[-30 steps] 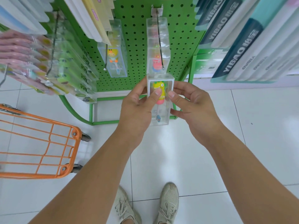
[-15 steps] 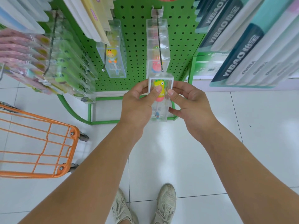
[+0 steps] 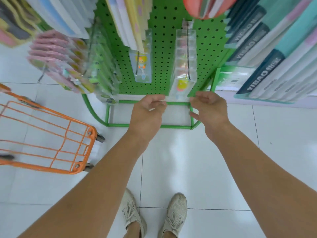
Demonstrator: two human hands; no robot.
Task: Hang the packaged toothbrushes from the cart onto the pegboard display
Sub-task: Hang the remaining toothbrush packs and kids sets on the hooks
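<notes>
**Clear toothbrush pack on its peg, both hands just below it**

Nearest the camera, two pale laced shoes (image 3: pixel 154 217) stand on white floor tiles (image 3: pixel 223 169). Both bare forearms reach forward. The left hand (image 3: pixel 147 112) and right hand (image 3: pixel 208 107) sit either side of the pack's lower end, fingers loosely curled. Motion blur prevents telling whether the fingertips touch the pack; neither hand visibly grips it.

To the left, an orange wire cart (image 3: pixel 51 140) stands on castors beside the display's green base frame (image 3: pixel 149 125).

The front toothbrush pack (image 3: pixel 181 86) is a clear, tall plastic box. Inside shows a yellow cartoon figure with a pink-red part beneath. It hangs on a metal peg (image 3: pixel 188 54) at the front of a row of like clear boxes, against the green pegboard (image 3: pixel 163 48).

On a neighbouring peg hangs a second clear pack (image 3: pixel 141 66) with an orange-and-yellow figure. Pink and green carded packs (image 3: pixel 72 66) hang left; dark boxes marked YIBAO (image 3: pixel 260 73) stand right.
</notes>
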